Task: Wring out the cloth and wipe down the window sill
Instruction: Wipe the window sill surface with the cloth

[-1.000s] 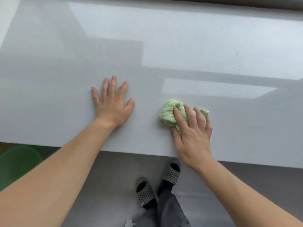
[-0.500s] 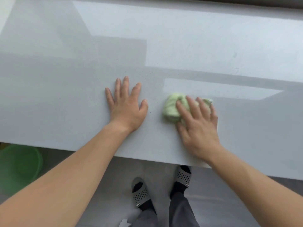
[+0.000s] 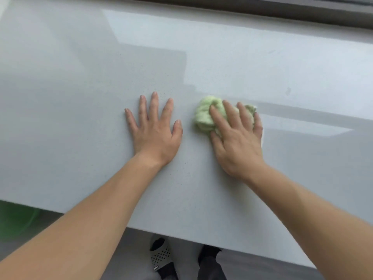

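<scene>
Pale grey stone, glossy and finely speckled, forms a wide window sill (image 3: 80, 98) that fills most of this downward view. A person's two bare forearms reach onto it from the 6 o'clock side.

Near the centre, the left hand (image 3: 155, 134) lies palm down on the bare sill. Its fingers are straight and spread, pointing toward 12 o'clock, and it holds nothing.

Just beside it at 3 o'clock, with a narrow strip of sill between them, the right hand (image 3: 236, 142) presses flat on a crumpled light green cloth (image 3: 203, 116). The fingers stretch nearly straight over the top of the cloth rather than curling round it. The thumb lies against the cloth's near edge.

The cloth rests on the sill, bunched into a lump. Most of it bulges out from under the hand toward 10 o'clock, and a small corner shows past the fingertips at 1 o'clock.

A dark window frame (image 3: 302, 11) runs along the sill's far edge from 12 to 2 o'clock. A small dark mark (image 3: 288, 91) sits on the sill at 2 o'clock from the cloth, well apart from it.

Below the sill's near edge, at 6 o'clock, a grey perforated slipper (image 3: 161, 257) stands on a grey floor (image 3: 131, 259), with a dark trouser leg (image 3: 210, 263) beside it. At 8 o'clock a blurred green shape (image 3: 16, 217) shows under the sill edge.
</scene>
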{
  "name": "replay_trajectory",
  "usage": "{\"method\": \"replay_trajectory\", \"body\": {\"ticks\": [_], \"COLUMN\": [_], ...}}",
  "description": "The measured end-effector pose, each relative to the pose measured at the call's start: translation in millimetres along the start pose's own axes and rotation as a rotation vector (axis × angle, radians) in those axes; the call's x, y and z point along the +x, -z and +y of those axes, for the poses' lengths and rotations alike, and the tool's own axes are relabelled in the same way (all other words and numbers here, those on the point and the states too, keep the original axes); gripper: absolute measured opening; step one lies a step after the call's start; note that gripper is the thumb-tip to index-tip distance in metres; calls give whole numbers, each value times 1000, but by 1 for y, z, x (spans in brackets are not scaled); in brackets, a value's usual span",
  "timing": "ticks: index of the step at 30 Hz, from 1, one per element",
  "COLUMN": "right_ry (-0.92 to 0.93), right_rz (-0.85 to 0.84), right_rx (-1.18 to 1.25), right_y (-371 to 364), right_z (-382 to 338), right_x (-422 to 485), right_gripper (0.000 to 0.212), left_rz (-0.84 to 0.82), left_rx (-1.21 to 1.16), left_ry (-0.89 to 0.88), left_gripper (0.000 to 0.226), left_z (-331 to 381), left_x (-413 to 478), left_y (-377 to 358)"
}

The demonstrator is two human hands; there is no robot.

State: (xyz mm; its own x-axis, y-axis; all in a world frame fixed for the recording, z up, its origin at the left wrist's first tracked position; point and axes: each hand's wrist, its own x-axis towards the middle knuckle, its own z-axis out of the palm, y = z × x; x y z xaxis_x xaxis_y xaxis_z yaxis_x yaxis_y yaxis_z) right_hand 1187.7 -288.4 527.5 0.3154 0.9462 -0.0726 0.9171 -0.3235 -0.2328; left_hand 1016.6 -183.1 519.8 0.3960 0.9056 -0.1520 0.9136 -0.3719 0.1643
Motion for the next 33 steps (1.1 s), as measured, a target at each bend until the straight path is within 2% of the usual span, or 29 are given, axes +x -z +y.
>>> {"method": "replay_trajectory", "body": {"ticks": [2, 4, 7, 9, 11, 15, 17, 19, 23, 24, 27, 29, 33], "right_ry": [231, 285, 4, -202, -235, 178, 266, 184, -135, -117, 186, 317, 297], "right_rz": [-86, -104, -38, 1, 28, -65, -81, -42, 47, 40, -27, -55, -51], "right_rx": [-43, -57, 4, 72, 76, -33, -45, -26, 36, 19, -34, -33, -7], "right_y": [4, 12, 22, 23, 21, 17, 25, 30, 28, 25, 19, 26, 41], "right_z": [15, 43, 70, 66, 49, 46, 68, 86, 75, 63, 38, 45, 83], "right_x": [-6, 25, 95, 129, 136, 107, 129, 170, 227, 229, 230, 246, 277], "right_gripper": [58, 58, 56, 55, 55, 58, 59, 60, 56, 56, 55, 55, 57], "left_rz": [5, 65, 142, 126, 78, 64, 66, 61, 66, 65, 58, 57, 55], "left_rx": [-11, -36, -118, -161, -175, -9, 18, 23, 24, 26, 37, 32, 27], "left_ry": [11, 13, 3, -8, 14, 65, 70, 78, 81, 78, 77, 81, 82], "left_gripper": [66, 60, 53, 57, 63, 73, 74, 75, 75, 75, 75, 75, 75], "left_z": [2, 7, 18, 29, 40, 52, 54, 54, 56, 56, 55, 55, 56], "left_x": [3, 10, 32, 55, 77, 86, 85, 85, 87, 87, 87, 87, 88], "left_y": [3, 5, 6, 7, 6, -2, -3, -3, -3, -3, -1, -1, 1]}}
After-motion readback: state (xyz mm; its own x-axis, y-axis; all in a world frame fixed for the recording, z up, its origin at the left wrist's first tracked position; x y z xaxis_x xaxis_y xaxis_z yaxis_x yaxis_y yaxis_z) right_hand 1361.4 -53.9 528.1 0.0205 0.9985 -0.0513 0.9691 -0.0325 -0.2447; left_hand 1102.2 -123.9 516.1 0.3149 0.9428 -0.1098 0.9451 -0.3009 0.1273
